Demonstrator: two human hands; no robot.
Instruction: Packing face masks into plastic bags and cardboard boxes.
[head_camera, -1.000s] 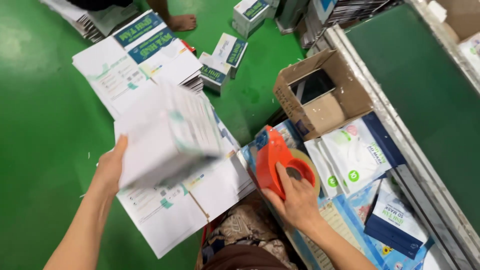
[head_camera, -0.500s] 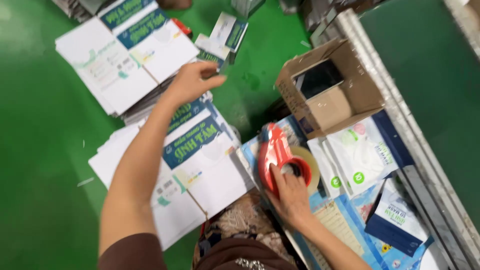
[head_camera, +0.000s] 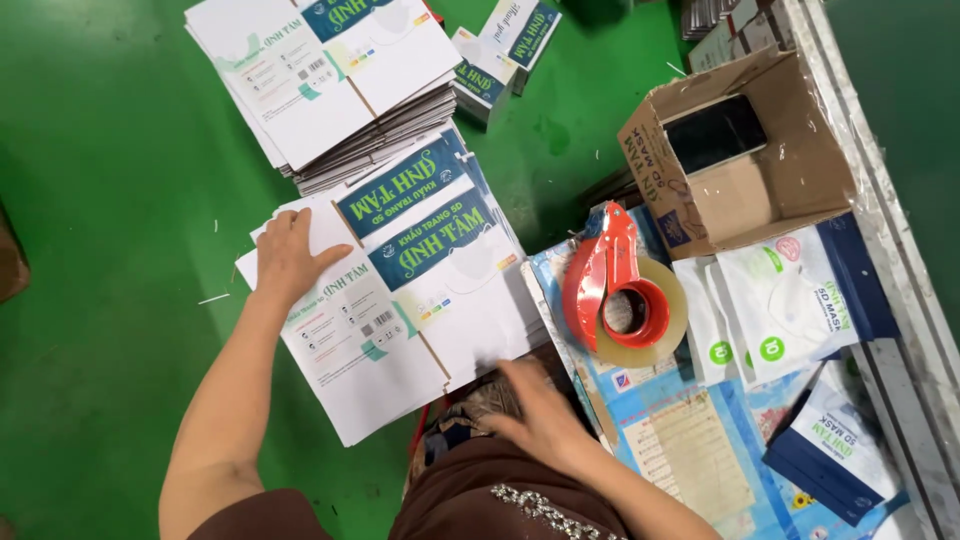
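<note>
My left hand (head_camera: 289, 254) lies flat with fingers spread on the top-left corner of a flattened white, blue and green carton sheet (head_camera: 400, 290), which tops a low pile on the green floor. My right hand (head_camera: 535, 415) is blurred, held empty above my lap at the sheet's lower right edge, fingers apart. A red tape dispenser (head_camera: 612, 285) with a roll of clear tape rests by itself on blue packets just right of the sheets, apart from both hands.
A taller stack of the same flat cartons (head_camera: 330, 80) lies farther away. An open brown cardboard box (head_camera: 770, 170) stands at the right. White mask pouches (head_camera: 785, 310) and a dark blue packet (head_camera: 830, 445) lie beside a metal rail (head_camera: 880, 230). Small folded boxes (head_camera: 510, 40) sit at the top.
My right hand has let go of the tape dispenser and drawn back toward my lap. My left hand moved from the far edge of the sheets down to the top sheet's left corner.
</note>
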